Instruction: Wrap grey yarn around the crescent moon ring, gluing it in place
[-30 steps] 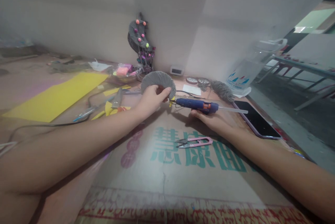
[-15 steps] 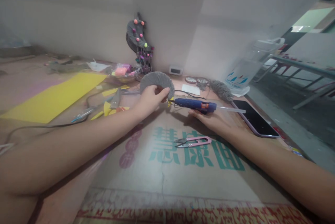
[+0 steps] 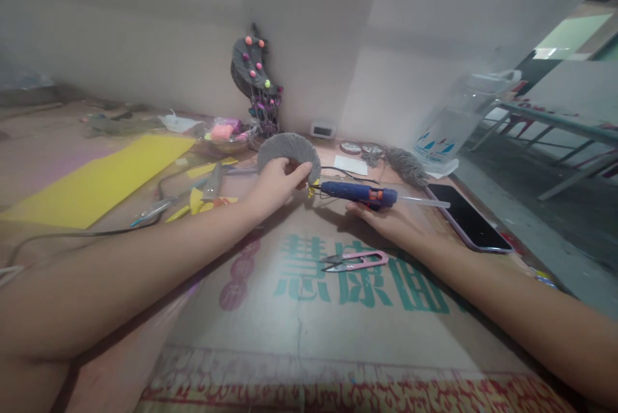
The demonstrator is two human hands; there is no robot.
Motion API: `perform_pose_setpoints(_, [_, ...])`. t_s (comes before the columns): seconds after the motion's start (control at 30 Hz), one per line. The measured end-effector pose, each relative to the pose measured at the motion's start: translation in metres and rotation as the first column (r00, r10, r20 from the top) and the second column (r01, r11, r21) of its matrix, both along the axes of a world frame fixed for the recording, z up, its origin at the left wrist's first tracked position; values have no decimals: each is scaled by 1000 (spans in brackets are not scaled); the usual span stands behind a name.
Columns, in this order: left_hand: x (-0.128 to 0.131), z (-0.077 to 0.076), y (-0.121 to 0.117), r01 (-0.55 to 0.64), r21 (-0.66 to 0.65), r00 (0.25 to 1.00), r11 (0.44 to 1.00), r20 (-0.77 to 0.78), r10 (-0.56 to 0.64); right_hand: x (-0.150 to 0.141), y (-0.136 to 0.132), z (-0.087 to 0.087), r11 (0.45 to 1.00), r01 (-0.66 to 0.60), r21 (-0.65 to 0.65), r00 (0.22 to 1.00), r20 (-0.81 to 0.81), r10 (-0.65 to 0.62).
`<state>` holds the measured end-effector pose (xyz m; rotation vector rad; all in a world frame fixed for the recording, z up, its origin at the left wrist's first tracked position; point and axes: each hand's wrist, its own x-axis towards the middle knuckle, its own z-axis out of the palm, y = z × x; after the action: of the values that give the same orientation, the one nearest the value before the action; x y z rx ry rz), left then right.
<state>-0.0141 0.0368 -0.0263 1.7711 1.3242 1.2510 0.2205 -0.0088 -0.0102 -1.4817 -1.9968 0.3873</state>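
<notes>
My left hand [image 3: 281, 183] pinches a curved grey form wrapped in yarn [image 3: 288, 148], its thumb across the lower right end. A small yellow piece [image 3: 313, 189] shows at that end. My right hand [image 3: 374, 215] is wrapped round a blue hot glue gun [image 3: 355, 192], its handle mostly hidden by the fingers. The nozzle points left and meets or nearly meets the yellow piece; I cannot tell which. Out of the gun's back sticks a clear glue stick [image 3: 425, 201]. Below the gun, pink-handled thread snips [image 3: 355, 261] lie on the printed cardboard [image 3: 309, 329].
Against the wall stands a grey yarn moon with coloured balls [image 3: 251, 69]. Yellow sheet [image 3: 106, 178] and yellow scraps [image 3: 197, 199] lie left. To the right are a phone [image 3: 468, 217], a grey yarn bundle [image 3: 405, 165] and a clear bottle [image 3: 447, 123]. A black cord [image 3: 91, 233] crosses the left side.
The view has shifted very slightly. Both hands, the grey form and the glue gun keep nearly the same positions.
</notes>
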Motion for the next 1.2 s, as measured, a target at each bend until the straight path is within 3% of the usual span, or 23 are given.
perform_pose_setpoints(0.1, [0,-1,0,6,-5,1000,1000,-1,-6,0,2,-1,999,-14,-51,1000,-22,13])
perform_pose_setpoints(0.3, [0,-1,0,10,-1,1000,1000,4,-10,0,2,-1,999,-30,-26,1000,-5,30])
perform_pose_setpoints(0.57, [0,-1,0,5,-10,1000,1000,19,-5,-2,1,1,997,29,-73,1000,5,-29])
perform_pose_setpoints(1.2, [0,-4,3,5,-44,997,999,73,-1,1,3,1,999,35,-32,999,1,-35])
